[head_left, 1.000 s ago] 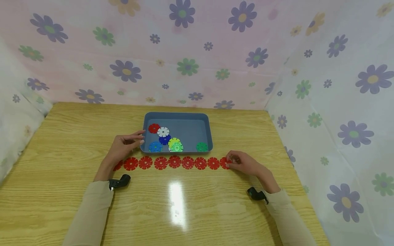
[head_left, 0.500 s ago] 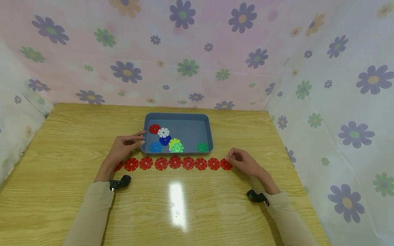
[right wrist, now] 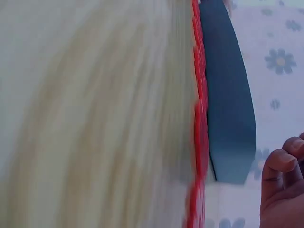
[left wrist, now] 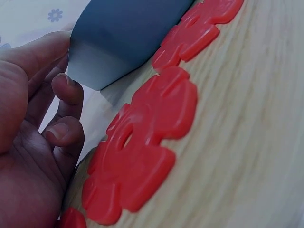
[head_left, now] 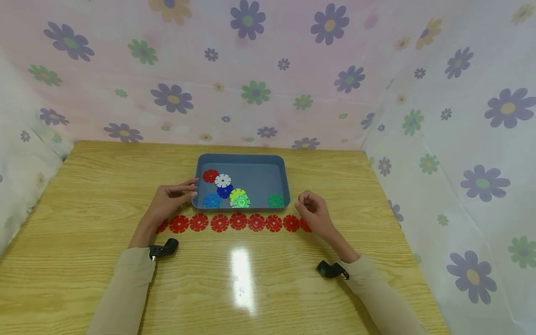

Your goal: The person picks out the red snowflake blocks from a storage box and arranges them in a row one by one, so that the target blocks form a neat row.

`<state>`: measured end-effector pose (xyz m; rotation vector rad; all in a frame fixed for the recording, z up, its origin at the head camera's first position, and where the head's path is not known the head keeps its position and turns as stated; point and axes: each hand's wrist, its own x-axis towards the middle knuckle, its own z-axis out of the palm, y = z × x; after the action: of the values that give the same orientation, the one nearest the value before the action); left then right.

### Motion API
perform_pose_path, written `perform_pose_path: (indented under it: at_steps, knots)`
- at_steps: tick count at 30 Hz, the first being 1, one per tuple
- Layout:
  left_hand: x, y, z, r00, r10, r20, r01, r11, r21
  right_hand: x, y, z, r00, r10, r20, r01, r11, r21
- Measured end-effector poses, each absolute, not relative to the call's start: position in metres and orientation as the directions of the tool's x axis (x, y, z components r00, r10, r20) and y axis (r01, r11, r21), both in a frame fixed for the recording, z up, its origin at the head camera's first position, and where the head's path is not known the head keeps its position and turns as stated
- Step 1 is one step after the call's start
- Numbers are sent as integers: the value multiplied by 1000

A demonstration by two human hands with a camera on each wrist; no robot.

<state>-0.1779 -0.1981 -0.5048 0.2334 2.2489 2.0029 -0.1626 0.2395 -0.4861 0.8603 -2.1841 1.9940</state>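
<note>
Several red notched plastic discs [head_left: 219, 223] lie flat in a row across the table, in front of a blue-grey tray [head_left: 283, 186]. My left hand [head_left: 167, 200] is at the tray's left end, its fingertips touching the rim. In the left wrist view the tray's corner [left wrist: 109, 52] meets the fingers, and a red disc [left wrist: 137, 137] lies beside the hand. My right hand [head_left: 315, 214] hovers near the tray's front right corner, fingers loosely bent, nothing seen in them. It partly covers the rightmost red disc [head_left: 304, 225].
Inside the tray are a red disc [head_left: 210, 176], a white disc [head_left: 223, 180], a dark blue disc [head_left: 224, 191], a light blue disc [head_left: 212, 201], a yellow disc [head_left: 237, 192], a light green disc [head_left: 241, 201] and a green disc [head_left: 275, 201]. Flowered cloth [head_left: 255, 116] stands behind the wooden table [head_left: 201, 288].
My right hand has let go of the rightmost red disc and moved up and left toward the tray. The left hand stays at the tray's left end.
</note>
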Motion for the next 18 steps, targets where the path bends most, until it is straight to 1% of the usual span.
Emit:
perform_pose_path:
  at_steps: [5,8,11,13,18]
  knots:
    - [-178,-198,-504,-982,188,-1,22,119,993,-161,212,-490,-824,-375,424,-431,-71,-900]
    - [-178,-199,-504,-982,188,0,22,112,993,-160,196,-491,-825,-382,417,-440,-31,-897]
    - [-178,-199,-504,-982,188,0,21,106,994,-162,181,-489,-840,-375,393,-440,45,-897]
    - [-178,-200,-504,-982,190,1,21,102,995,-162,172,-482,-853,-364,375,-432,88,-897]
    - [-178,-199,-504,-982,188,-13,8,108,994,-168,156,-469,-868,-363,338,-410,142,-901]
